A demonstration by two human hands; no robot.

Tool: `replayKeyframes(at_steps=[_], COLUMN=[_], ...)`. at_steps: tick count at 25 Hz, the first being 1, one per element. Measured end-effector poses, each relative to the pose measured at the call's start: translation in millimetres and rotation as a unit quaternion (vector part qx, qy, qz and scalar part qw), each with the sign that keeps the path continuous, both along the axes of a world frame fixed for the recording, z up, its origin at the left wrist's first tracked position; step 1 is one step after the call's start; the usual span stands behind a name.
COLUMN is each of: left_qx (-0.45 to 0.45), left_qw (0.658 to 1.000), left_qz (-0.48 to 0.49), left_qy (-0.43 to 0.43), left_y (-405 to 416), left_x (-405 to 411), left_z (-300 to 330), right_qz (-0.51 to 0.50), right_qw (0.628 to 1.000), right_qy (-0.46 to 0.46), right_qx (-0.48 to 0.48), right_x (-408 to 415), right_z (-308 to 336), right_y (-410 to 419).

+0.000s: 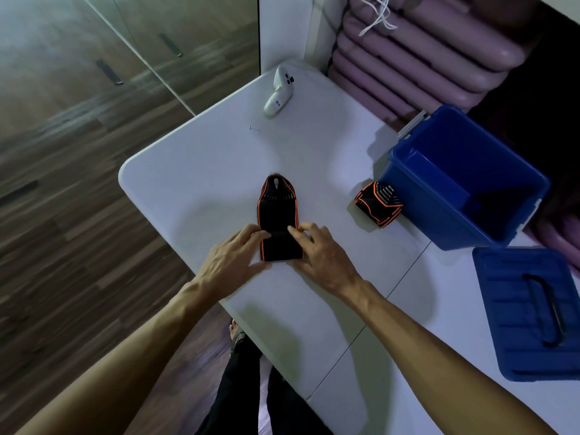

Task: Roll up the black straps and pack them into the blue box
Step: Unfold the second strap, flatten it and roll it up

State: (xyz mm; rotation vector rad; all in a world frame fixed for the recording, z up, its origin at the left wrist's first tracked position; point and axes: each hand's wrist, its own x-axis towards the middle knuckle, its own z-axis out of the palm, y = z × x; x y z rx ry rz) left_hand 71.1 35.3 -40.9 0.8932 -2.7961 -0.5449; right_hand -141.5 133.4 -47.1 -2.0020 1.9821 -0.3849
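Head view, looking down on a smooth white worktop [314,152] w/ rounded corners. At centre lies a black strap [277,215], flat woven fabric w/ orange edging; its far end tapers to a ribbed loop, its near end is folded into a thick roll. The left hand [233,257] and right hand [317,249] flank that roll, one per side. Fingers [255,233] of both hands curl inward and pinch the rolled end between fingertips and thumbs; thumbs are mostly hidden under the fabric. Hands are slightly blurred.

To the right, a second strap [378,204], already a tight bundle, rests touching the outer wall of the blue box [439,221]. Box is glossy hard plastic, rectangular, open on top; nothing seen inside, though the interior is deep in shadow. Its ribbed blue lid [502,309] w/ a dark handle lies flat nearer the person, cut off at the right edge.

Far side: a white plastic controller [277,94]. Off the worktop, purple padded mats [423,58] stacked; wood-grain floor [62,215] at left.
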Motion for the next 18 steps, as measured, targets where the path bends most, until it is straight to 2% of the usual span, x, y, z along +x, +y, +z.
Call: replayKeyframes(at_steps=[3,6,8,10,13,16,18], left_qx=[0.087,0.200,0.217,0.217,0.272,0.325,0.385], left_qw=[0.994,0.967,0.943,0.923,0.914,0.907,0.887], left_qz=[0.047,0.142,0.241,0.312,0.293,0.255,0.225], left_qy=[0.051,0.068,0.068,0.067,0.071,0.088,0.122], left_y=[-7.8,-14.1,-13.4,-12.8,-22.3,-32.5,-34.2], left_x=[-3.9,-13.2,-22.4,-32.2,-38.7,-38.8,-41.2], left_z=[5.2,7.8,7.3,6.9,5.4,8.5,12.3], right_qz=[-0.017,-0.086,-0.159,-0.209,-0.226,-0.235,-0.253], right_qw=[0.993,0.971,0.949,0.938,0.936,0.919,0.908], right_qy=[-0.106,-0.206,-0.258,-0.259,-0.241,-0.292,-0.320], right_qx=[0.038,0.083,0.082,0.098,0.125,0.123,0.099], right_x=[-6.0,-6.1,2.4,9.2,8.5,4.1,2.7], right_z=[13.4,25.7,22.7,15.6,6.8,13.5,17.7], right_y=[-7.3,-23.6,-34.9,-44.3,-54.4,-48.5,-30.1])
